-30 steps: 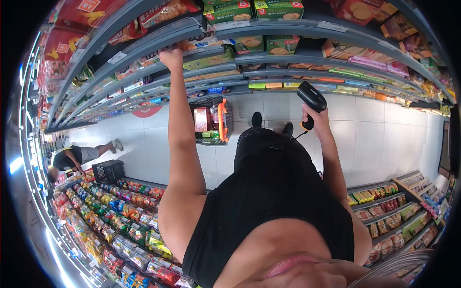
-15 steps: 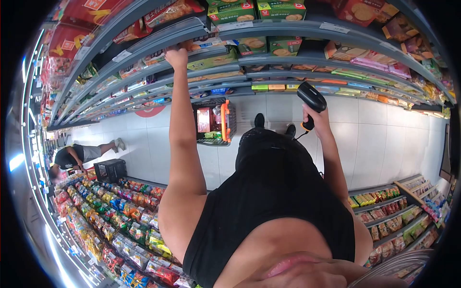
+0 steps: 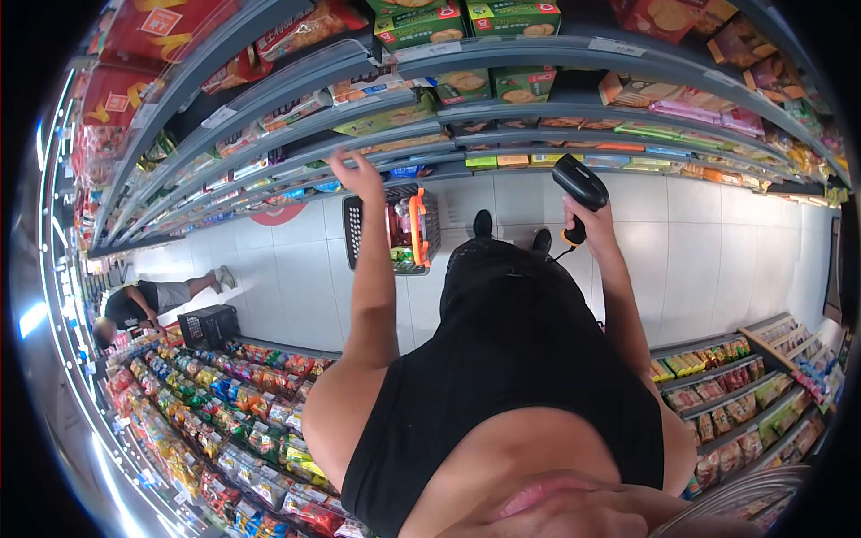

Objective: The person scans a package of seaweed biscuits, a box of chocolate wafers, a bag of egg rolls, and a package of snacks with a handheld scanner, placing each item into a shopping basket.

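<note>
My left hand [image 3: 360, 176] is in front of the lower shelves, its fingers apart and slightly curled, with nothing visible in it. Below that hand, a dark shopping basket [image 3: 352, 235] with an orange handle [image 3: 418, 224] stands on the floor, partly covered by my forearm. Red and green packages [image 3: 401, 254] lie inside it. My right hand [image 3: 590, 224] is wrapped round the grip of a black barcode scanner [image 3: 581, 184] with orange trim and a cable. The scanner's head tilts up and left, towards the shelves.
Shelves [image 3: 538, 115] of boxed and bagged snacks run across the front, with green biscuit boxes [image 3: 513, 20] high up. Racks of colourful packets [image 3: 224, 403] stand behind me at left. Farther left, a person [image 3: 148, 300] bends near a black crate [image 3: 208, 326]. Tiled floor [image 3: 708, 260] lies between.
My left hand has come away from the upper shelf, down and back to above the basket, its fingers now spread. My right hand and the scanner have hardly moved.
</note>
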### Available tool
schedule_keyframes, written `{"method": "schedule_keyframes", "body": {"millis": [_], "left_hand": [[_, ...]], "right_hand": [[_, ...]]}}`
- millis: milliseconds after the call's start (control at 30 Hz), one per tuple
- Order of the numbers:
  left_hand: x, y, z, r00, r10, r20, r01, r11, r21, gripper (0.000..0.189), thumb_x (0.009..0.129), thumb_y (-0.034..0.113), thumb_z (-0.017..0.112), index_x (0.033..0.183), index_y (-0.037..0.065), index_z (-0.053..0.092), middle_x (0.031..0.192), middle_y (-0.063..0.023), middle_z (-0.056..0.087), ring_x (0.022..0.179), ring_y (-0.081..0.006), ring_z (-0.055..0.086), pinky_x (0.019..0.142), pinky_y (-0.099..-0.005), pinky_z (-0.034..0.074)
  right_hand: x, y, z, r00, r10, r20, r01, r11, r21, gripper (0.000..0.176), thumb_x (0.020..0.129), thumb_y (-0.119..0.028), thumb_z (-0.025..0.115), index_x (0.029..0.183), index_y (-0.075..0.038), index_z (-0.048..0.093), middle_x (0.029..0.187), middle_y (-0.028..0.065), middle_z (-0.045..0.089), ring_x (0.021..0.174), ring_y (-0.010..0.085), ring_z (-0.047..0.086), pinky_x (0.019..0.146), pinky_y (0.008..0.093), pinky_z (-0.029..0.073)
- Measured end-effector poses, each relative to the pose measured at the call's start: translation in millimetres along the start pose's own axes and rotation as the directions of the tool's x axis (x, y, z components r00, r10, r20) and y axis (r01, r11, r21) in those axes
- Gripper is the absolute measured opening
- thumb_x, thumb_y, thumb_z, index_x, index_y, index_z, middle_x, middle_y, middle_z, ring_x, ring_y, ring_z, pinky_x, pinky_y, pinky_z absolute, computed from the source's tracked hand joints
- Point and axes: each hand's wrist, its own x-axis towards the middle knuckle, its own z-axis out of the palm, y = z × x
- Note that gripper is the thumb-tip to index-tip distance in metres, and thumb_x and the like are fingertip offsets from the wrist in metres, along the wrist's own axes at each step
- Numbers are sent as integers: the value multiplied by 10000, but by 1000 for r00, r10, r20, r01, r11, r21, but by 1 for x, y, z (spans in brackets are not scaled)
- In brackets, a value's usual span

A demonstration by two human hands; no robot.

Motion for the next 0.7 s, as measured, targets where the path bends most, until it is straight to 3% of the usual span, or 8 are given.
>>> {"method": "schedule_keyframes", "body": {"millis": [33, 100, 167, 233, 300, 400, 500, 700], "left_hand": [[-35, -20, -4, 991, -123, 55, 122, 992, 17, 348, 908, 90, 668, 1225, -26, 584, 1175, -188, 629, 1135, -365, 591, 1029, -449, 430], [-102, -74, -11, 964, -193, 185, 165, 974, 154, 447, 881, 167, 716, 1249, -35, 563, 1196, -217, 628, 1162, -396, 599, 1023, -464, 444], [-172, -143, -17, 801, -450, 396, 338, 885, 320, 585, 810, 235, 767, 1282, -29, 545, 1234, -251, 621, 1198, -422, 586, 1029, -470, 451], [-227, -135, -42, 692, -519, 502, 283, 834, 474, 673, 749, 275, 784, 1309, -5, 536, 1283, -284, 600, 1232, -431, 576, 1033, -477, 462], [-243, -139, -65, 557, -708, 434, 315, 663, 679, 667, 731, 263, 765, 1317, 27, 547, 1276, -277, 623, 1202, -421, 612, 1017, -475, 483], [-258, -190, -69, 368, -858, 359, 424, 499, 756, 553, 733, 273, 758, 1207, 19, 632, 1149, -247, 696, 1109, -393, 678, 948, -469, 522], [-264, -223, -71, 427, -792, 436, 482, 608, 632, 296, 731, 228, 819, 911, 16, 720, 800, -124, 728, 769, -272, 726, 728, -425, 557], [-273, -252, -70, 346, -845, 406, 498, 533, 684, 212, 757, 180, 771, 837, -7, 710, 700, -86, 692, 595, -222, 681, 559, -388, 528]], "right_hand": [[0, 2, 0, 1000, -1, 3, 1, 1000, -3, 143, 905, -116, 755, 958, -34, 651, 670, 0, 595, 552, 73, 551, 539, 250, 433], [-2, 2, 0, 1000, 3, 0, -3, 1000, -14, 147, 903, -121, 759, 953, -34, 652, 670, -1, 596, 552, 72, 551, 539, 250, 433], [-1, 0, 2, 1000, 16, 0, -16, 999, -33, 152, 900, -127, 762, 949, -34, 652, 670, -1, 597, 552, 71, 552, 540, 250, 434], [0, -3, 4, 1000, 31, 2, -31, 998, -46, 156, 900, -132, 765, 943, -34, 651, 670, -1, 599, 552, 71, 553, 541, 250, 435], [1, -4, 8, 999, 47, 10, -46, 997, -63, 158, 899, -135, 767, 937, -35, 650, 670, -2, 601, 553, 71, 554, 542, 250, 436], [7, -7, 12, 998, 51, 25, -49, 995, -84, 158, 896, -133, 769, 927, -36, 649, 671, -2, 603, 553, 71, 554, 543, 249, 438], [11, -5, 20, 998, 44, 47, -40, 997, -73, 153, 894, -128, 770, 916, -36, 650, 671, -2, 603, 553, 70, 555, 541, 248, 439], [15, -6, 36, 994, 74, 80, -66, 993, -102, 145, 894, -120, 768, 891, -34, 652, 667, -1, 604, 556, 69, 558, 546, 248, 449]]}}
